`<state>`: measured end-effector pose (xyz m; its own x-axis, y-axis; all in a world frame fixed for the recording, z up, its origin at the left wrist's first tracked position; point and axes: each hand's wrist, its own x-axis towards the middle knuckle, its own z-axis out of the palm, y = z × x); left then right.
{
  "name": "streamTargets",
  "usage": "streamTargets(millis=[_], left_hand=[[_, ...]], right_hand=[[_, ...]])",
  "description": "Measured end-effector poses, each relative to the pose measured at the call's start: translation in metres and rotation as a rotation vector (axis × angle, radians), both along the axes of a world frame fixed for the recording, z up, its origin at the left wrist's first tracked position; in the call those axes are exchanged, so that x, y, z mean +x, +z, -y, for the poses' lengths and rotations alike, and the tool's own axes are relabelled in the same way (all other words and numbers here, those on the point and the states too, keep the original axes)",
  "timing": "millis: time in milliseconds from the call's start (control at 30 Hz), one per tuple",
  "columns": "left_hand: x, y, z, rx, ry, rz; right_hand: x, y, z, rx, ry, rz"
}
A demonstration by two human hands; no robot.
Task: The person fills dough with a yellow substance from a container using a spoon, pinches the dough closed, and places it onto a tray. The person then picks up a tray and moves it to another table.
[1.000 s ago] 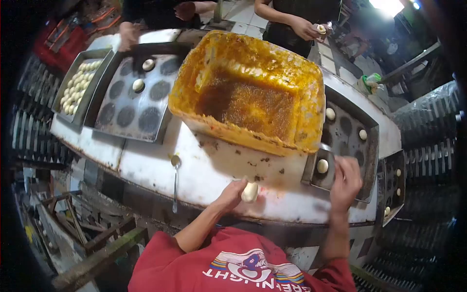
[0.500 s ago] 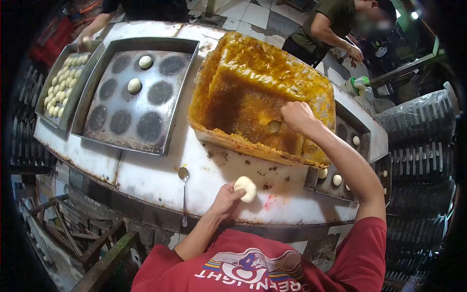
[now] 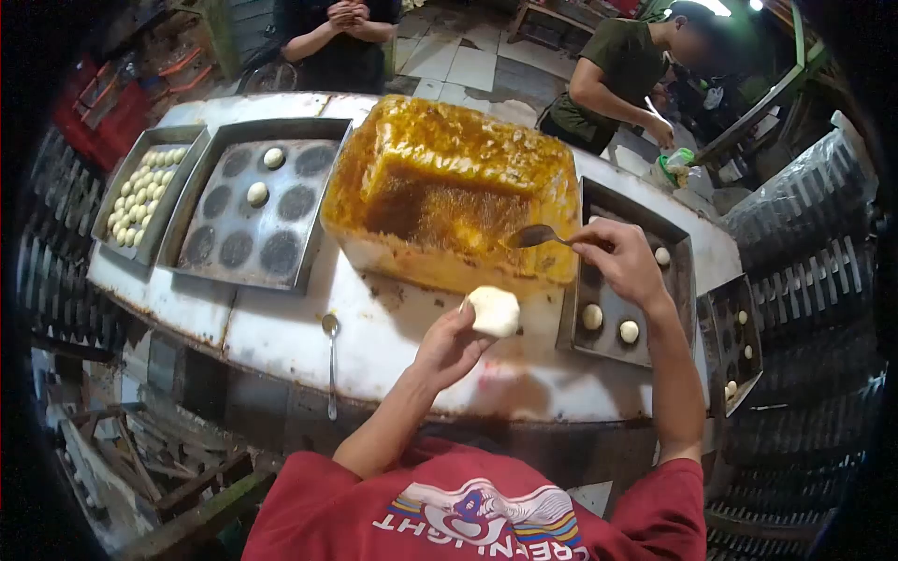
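My left hand (image 3: 449, 346) holds a flattened piece of pale dough (image 3: 494, 312) between thumb and fingers, over the white table just in front of the big tub. Pinched in my right hand (image 3: 617, 262) is the handle of a metal spoon (image 3: 535, 236), its bowl above the tub's near right part. Thick orange-brown filling (image 3: 449, 210) coats the inside of the tub (image 3: 421, 262). A second spoon (image 3: 332, 365) lies on the table to the left, bowl pointing away from me.
Left of the tub, a tray (image 3: 304, 245) carries two dough balls; a narrower tray (image 3: 150, 251) holds several. More trays with dough balls stand at right (image 3: 687, 309) and far right (image 3: 748, 388). Two people are across the table, one with clasped hands (image 3: 348, 15).
My right hand has lifted out of the tub toward the right, bringing the spoon up. The dough is now flatter and faces up. The view has shifted; the person at far left has joined both hands.
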<state>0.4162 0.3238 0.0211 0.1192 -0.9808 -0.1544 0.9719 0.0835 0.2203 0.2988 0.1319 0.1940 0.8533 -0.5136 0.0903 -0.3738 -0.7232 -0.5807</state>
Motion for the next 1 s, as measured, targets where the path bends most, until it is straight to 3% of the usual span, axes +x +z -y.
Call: streamTargets(millis=[100, 167, 367, 467, 500, 567, 600, 667, 700, 733, 800, 833, 967, 1000], left_hand=[[-0.019, 0.006, -0.002, -0.113, -0.024, -0.098], [-0.039, 0.024, -0.008, -0.023, -0.004, -0.166], [-0.087, 0.006, -0.034, 0.162, -0.064, -0.095], [-0.103, -0.018, -0.05, 0.074, -0.238, -0.065], [-0.114, -0.025, -0.051, 0.259, -0.118, 0.119], [-0.107, -0.041, -0.061, -0.26, -0.308, -0.138], [-0.111, -0.04, -0.068, -0.265, -0.295, -0.129], [-0.129, 0.004, -0.076, 0.247, 0.078, -0.009], [-0.13, 0.004, -0.084, 0.241, 0.083, -0.007], [-0.13, 0.0, -0.095, 0.173, 0.085, 0.157], [-0.132, -0.005, -0.113, 0.143, 0.087, 0.436], [-0.134, -0.005, -0.121, 0.136, 0.093, 0.441], [-0.143, -0.014, -0.151, 0.161, 0.033, 0.384], [-0.144, -0.013, -0.156, 0.122, 0.057, 0.339]], right_hand=[[-0.044, -0.028, -0.032, 0.021, 0.06, 0.183], [-0.074, -0.058, -0.044, 0.095, 0.056, 0.283], [-0.144, -0.144, -0.067, 0.336, 0.086, 0.425], [-0.169, -0.174, -0.079, 0.476, 0.108, 0.453], [-0.175, -0.184, -0.082, 0.491, 0.12, 0.45], [-0.181, -0.206, -0.085, 0.519, 0.0, 0.484], [-0.182, -0.218, -0.082, 0.447, -0.074, 0.472], [-0.18, -0.237, -0.081, 0.35, -0.145, 0.415], [-0.179, -0.245, -0.081, 0.259, -0.229, 0.353], [-0.176, -0.241, -0.085, 0.111, -0.195, 0.279], [-0.169, -0.235, -0.107, 0.019, -0.165, 0.304], [-0.161, -0.227, -0.123, -0.07, -0.144, 0.327], [-0.149, -0.209, -0.207, 1.077, 0.026, 0.437], [-0.148, -0.208, -0.224, 1.071, 0.018, 0.434]])
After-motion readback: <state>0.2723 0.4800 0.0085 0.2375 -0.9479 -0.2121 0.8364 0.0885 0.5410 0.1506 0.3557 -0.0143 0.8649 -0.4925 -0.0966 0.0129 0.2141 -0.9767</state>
